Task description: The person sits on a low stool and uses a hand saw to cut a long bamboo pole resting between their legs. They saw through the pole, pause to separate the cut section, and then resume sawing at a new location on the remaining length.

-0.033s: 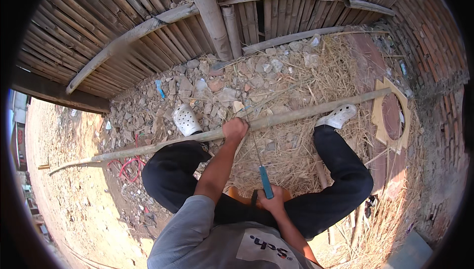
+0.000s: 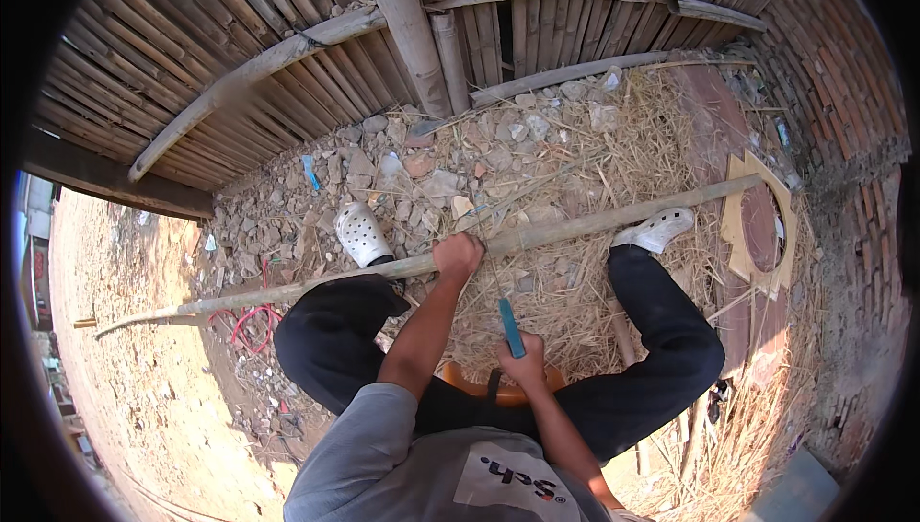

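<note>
A long bamboo pole [image 2: 585, 220] runs across in front of me, from the lower left up to the far right. It passes close by my left knee and both of my feet. My left hand [image 2: 460, 255] is closed around the middle of the pole. Nearer my body, my right hand [image 2: 522, 364] grips the blue handle [image 2: 511, 327] of what looks like a handsaw. The handle points away from me, toward the pole just right of my left hand. Its thin blade is hard to make out now.
White clogs [image 2: 362, 234] are on my feet. An orange object [image 2: 460, 380] lies between my legs. Rubble [image 2: 441, 185] and straw cover the ground before a bamboo wall [image 2: 565, 33]. Right are a brick wall [image 2: 867, 225] and a yellowish board with a round hole [image 2: 733, 225]; left, reddish cord [image 2: 251, 330].
My right hand has moved slightly forward, toward the pole, with the blue handle. The thin blade that showed between handle and pole has faded from sight. My left hand stays on the pole.
</note>
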A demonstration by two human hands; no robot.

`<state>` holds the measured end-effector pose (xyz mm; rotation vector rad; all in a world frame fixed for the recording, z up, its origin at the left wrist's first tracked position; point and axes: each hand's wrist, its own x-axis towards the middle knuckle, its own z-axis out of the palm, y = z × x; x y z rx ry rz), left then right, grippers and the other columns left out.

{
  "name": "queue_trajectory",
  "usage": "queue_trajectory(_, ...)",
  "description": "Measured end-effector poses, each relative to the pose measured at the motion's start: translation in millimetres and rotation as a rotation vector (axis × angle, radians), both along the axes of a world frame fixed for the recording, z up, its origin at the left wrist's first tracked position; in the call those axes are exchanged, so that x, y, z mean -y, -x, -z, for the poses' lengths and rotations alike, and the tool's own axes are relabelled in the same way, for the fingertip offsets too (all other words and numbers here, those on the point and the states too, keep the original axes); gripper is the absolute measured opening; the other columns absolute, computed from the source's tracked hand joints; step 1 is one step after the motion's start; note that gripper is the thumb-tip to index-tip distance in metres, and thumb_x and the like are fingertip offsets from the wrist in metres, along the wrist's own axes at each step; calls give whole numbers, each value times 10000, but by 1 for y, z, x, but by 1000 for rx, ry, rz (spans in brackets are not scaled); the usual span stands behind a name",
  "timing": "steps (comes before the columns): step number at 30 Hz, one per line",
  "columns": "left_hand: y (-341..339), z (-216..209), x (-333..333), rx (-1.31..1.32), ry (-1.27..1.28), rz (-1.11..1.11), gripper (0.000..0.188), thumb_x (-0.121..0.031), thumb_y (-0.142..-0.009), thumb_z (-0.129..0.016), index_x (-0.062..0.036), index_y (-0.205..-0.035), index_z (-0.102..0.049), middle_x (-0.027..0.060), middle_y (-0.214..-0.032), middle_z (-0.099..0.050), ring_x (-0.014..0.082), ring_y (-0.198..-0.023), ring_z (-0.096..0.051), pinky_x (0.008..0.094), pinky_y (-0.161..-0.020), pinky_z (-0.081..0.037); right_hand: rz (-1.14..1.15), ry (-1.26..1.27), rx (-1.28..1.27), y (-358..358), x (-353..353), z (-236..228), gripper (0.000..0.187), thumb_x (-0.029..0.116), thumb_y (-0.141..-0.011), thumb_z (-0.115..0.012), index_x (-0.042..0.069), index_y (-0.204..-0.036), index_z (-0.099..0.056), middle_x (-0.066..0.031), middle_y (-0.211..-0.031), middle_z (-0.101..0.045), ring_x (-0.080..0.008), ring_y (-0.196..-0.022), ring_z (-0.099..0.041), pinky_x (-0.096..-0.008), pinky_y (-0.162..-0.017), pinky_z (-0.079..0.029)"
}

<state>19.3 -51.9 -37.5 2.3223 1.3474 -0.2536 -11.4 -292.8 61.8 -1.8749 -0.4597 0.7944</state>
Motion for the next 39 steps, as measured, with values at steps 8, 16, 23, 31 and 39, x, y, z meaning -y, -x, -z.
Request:
queue_trajectory(8, 3, 0, -5, -13, 41, -19, 449, -392, -875, -471, -27, -897, -732, 214, -927, -706, 361, -882, -694, 443, -790, -536, 18, 87, -19, -21, -46, 1, 176, 129, -749, -664, -4, -665, -585, -43, -550, -539, -115, -517, -497, -313, -512, -423)
queue_trajectory(16, 5, 6, -7, 19, 35, -1, 432, -373, -883, -450, -45, -863, -731, 195, -888, -712, 339, -831, -704, 439, -782, -535, -33, 78, 36, 26, 38, -39, 210, 84, -747, -650, 9, -602, -517, -24, -506, -489, -74, -493, -458, -293, -474, -397)
queue_trajectory(23, 2, -8, -8, 0, 86, 42, 439, -373, -889, -440, -43, -878, -731, 193, -918, -714, 334, -857, -703, 437, -812, -529, 47, 35, 64, -16, -52, 25, 239, 95, -773, -643, 15, -594, -505, -7, -505, -465, -83, -498, -448, -297, -483, -393)
queue_trajectory(31, 7, 10, -9, 0, 78, -14, 438, -368, -884, -441, -46, -846, -736, 196, -891, -713, 345, -855, -701, 440, -817, -526, -35, 101, 50, 39, 61, -75, 215, 87, -747, -654, 4, -609, -511, -53, -499, -495, -103, -473, -503, -309, -478, -425)
queue_trajectory(39, 6, 6, -2, 24, -3, 7, 432, -364, -876, -461, -32, -824, -732, 214, -859, -706, 356, -824, -699, 441, -768, -544, 15, 101, 94, -18, -69, 13, 237, 141, -764, -662, 8, -619, -530, -55, -521, -509, -117, -493, -474, -340, -508, -423)
